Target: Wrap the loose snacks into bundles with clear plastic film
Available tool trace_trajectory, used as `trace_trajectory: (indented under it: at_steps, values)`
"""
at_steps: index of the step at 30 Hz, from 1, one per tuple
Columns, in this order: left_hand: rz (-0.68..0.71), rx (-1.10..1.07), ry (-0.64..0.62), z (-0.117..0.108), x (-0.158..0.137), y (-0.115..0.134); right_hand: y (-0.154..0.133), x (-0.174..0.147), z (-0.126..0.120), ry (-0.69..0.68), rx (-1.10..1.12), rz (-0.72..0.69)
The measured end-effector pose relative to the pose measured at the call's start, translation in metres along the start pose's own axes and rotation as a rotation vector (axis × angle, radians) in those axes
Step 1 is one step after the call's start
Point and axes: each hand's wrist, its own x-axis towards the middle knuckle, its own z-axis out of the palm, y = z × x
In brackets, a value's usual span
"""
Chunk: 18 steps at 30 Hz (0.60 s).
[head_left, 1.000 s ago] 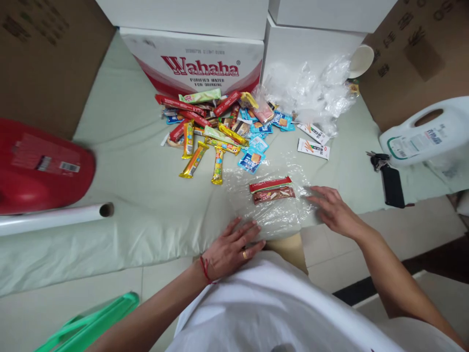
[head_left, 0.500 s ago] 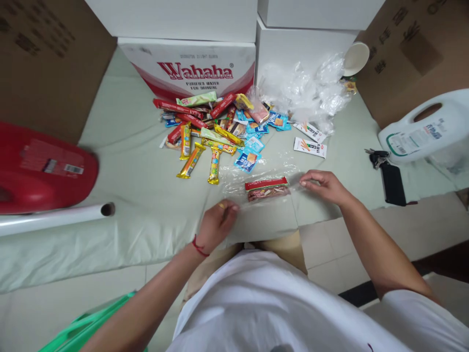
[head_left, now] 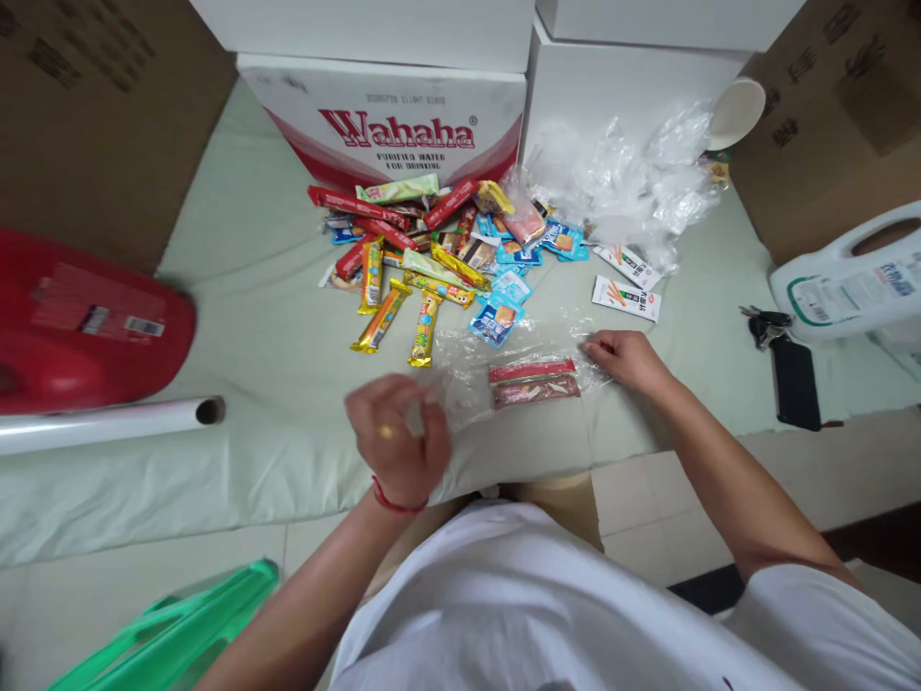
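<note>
A clear plastic bag (head_left: 464, 379) lies at the table's front. Within its film are a red-wrapped snack bar (head_left: 532, 369) and a brownish snack packet (head_left: 536, 390), side by side. At the bag's right end, my right hand (head_left: 625, 360) pinches the film between thumb and fingers. My left hand (head_left: 398, 432) is raised by the left end, its fingers loosely curled and the thumb apart from them; I see nothing in it. Beyond the bag are yellow-wrapped bars (head_left: 424, 328), blue cracker packets (head_left: 496, 319) and a heap of red-wrapped bars (head_left: 360, 206).
Crumpled clear bags (head_left: 625, 178) and white snack packets (head_left: 625, 297) are at the right. A Wahaha box (head_left: 392, 120) stands behind the heap. A red jug (head_left: 93, 326) and a white roll (head_left: 107, 424) lie left; a white detergent bottle (head_left: 849, 278), keys (head_left: 767, 324) and a black phone (head_left: 795, 384) lie right.
My left hand has come off the bag's left edge, moving left and up. My right hand still pinches the film at the right end. The view has shifted slightly.
</note>
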Motion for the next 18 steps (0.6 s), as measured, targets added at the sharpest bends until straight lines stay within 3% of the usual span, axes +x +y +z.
trace_trajectory:
  at_steps: [2,3,5,7,9,12,15,18]
  values:
    - [0.337,-0.08,-0.236,0.001,-0.008,0.02,0.002,0.0,-0.002,-0.015,-0.054,0.021]
    - [0.431,-0.092,-0.363,0.006,-0.009,0.029,0.003,0.001,-0.004,-0.027,-0.093,0.024]
    - [0.454,-0.031,-0.568,0.023,-0.007,0.041,0.002,0.006,-0.011,-0.003,-0.198,0.005]
    - [0.375,0.063,-0.688,0.041,-0.001,0.043,-0.004,0.017,-0.019,0.089,-0.296,-0.078]
    - [0.328,0.117,-0.74,0.053,0.004,0.04,-0.016,0.033,-0.024,0.154,-0.338,-0.229]
    - [0.343,0.136,-0.748,0.056,0.006,0.034,-0.042,0.064,-0.018,0.028,-0.328,-0.44]
    - [0.355,0.146,-0.748,0.053,0.004,0.032,-0.064,0.092,-0.004,-0.193,-0.342,-0.469]
    - [0.353,0.156,-0.75,0.053,0.002,0.033,-0.077,0.104,0.0,-0.331,-0.309,-0.498]
